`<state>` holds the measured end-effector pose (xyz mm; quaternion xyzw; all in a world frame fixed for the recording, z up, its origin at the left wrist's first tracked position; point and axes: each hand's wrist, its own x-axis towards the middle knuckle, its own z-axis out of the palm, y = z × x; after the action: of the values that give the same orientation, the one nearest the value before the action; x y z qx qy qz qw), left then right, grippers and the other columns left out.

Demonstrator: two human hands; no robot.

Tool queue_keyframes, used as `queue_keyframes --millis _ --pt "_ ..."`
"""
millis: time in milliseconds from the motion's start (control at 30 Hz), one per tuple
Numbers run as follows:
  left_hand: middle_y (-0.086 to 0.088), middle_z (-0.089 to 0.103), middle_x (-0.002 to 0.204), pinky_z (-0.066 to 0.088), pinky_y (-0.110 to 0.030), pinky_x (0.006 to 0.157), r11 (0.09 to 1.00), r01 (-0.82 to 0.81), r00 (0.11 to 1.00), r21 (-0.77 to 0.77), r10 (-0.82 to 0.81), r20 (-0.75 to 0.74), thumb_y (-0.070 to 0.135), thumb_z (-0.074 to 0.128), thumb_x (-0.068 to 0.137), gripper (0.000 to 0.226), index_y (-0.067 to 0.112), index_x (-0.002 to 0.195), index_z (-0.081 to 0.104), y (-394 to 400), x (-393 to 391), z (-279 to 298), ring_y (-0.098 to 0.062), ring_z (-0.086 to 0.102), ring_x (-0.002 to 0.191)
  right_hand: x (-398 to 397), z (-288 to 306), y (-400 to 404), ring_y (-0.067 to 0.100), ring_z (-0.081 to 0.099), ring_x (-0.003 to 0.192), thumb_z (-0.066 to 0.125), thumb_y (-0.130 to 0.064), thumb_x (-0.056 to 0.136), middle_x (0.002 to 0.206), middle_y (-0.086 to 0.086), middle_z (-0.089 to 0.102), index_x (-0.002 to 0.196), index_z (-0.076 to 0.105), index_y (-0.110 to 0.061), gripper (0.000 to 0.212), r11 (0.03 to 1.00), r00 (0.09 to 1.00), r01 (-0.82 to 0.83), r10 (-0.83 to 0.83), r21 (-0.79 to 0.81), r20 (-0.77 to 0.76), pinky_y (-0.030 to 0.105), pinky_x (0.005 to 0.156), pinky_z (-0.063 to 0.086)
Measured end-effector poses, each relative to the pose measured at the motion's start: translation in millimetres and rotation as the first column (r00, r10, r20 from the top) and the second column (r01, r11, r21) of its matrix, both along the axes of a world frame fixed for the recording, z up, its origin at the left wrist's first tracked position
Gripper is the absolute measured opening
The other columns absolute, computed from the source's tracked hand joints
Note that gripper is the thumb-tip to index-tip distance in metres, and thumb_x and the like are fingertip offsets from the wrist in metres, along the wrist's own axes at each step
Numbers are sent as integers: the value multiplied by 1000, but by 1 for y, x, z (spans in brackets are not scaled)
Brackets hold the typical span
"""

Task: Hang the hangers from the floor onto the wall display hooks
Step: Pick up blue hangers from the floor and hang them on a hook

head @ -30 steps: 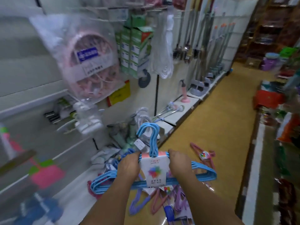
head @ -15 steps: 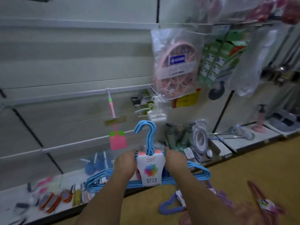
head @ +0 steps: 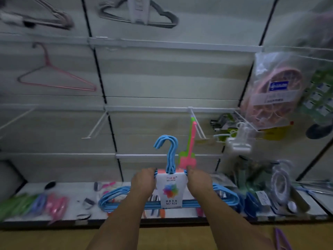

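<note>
Gripped at both shoulders, a bundle of sky-blue plastic hangers (head: 169,201) banded by a white card sleeve is held upright before a shop wall, its clustered hooks pointing to twelve o'clock. The left hand (head: 143,183) curls round the bundle just left of the sleeve; the right hand (head: 199,181) does the same on the other side, fingers closed on the blue bars.

At ten o'clock from the hooks, a bare white wire display hook (head: 95,127) juts from the slatted panel; another white wire prong (head: 197,123), at one o'clock, carries a pink and green long-handled plastic item (head: 189,150). The bundle touches neither.

Further out, at ten and eleven o'clock, a thin pink wire hanger (head: 54,74) and grey hangers (head: 138,15) already hang on the wall. A bagged pink round drying rack (head: 275,91) hangs at two o'clock. Loose pink, green and purple goods (head: 36,204) lie on the low white base shelf (head: 68,186) at nine o'clock, and a purple hanger (head: 281,239) rests on the yellow floor (head: 45,239) at four o'clock.

By this view the job looks mid-way: this bundle is lifted but not yet hooked, and at least one hanger remains on the floor.
</note>
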<state>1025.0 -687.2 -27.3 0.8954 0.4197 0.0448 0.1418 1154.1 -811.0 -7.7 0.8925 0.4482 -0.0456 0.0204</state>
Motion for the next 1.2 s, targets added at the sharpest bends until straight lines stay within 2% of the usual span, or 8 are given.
queue_keyframes --millis 267,467,600,700,967,1200 --pt "-4 69 104 51 -32 76 997 -74 995 13 73 67 16 45 90 26 25 108 60 79 -87 6 -27 64 94 -78 8 86 27 63 102 45 -6 93 113 8 64 124 44 -11 32 998 998 -58 58 38 -2 36 79 50" --pt "-4 68 107 47 -29 75 988 -147 988 37 145 55 11 43 91 34 27 118 57 118 -119 9 -25 63 97 -104 12 132 28 64 102 45 -12 93 112 7 66 119 46 -14 26 991 993 -120 121 57 -5 32 79 49" --pt "-5 68 102 45 -29 71 978 -206 977 31 204 68 11 44 89 28 23 111 58 136 -135 15 -26 63 93 -115 18 159 27 63 105 43 -10 93 115 7 64 124 44 -14 31 983 984 -177 176 50 23 34 82 49" --pt "-7 67 104 45 -30 74 965 -258 966 52 255 49 10 42 90 27 20 109 59 144 -146 23 -28 63 97 -120 22 179 27 63 104 44 -11 93 115 7 64 124 43 -15 31 975 977 -212 211 62 22 34 81 49" --pt "-5 68 100 48 -31 73 926 -372 926 59 366 88 11 44 88 22 22 102 57 177 -194 44 -28 63 93 -152 30 242 27 62 105 43 -11 93 116 8 64 123 45 -15 31 920 929 -366 370 140 -5 36 83 49" --pt "-5 65 108 39 -30 70 891 -443 895 101 432 111 7 39 88 30 20 108 57 218 -258 60 -27 60 100 -212 44 296 28 61 107 40 -10 93 118 8 63 121 46 -14 29 871 886 -462 461 168 47 35 83 48"
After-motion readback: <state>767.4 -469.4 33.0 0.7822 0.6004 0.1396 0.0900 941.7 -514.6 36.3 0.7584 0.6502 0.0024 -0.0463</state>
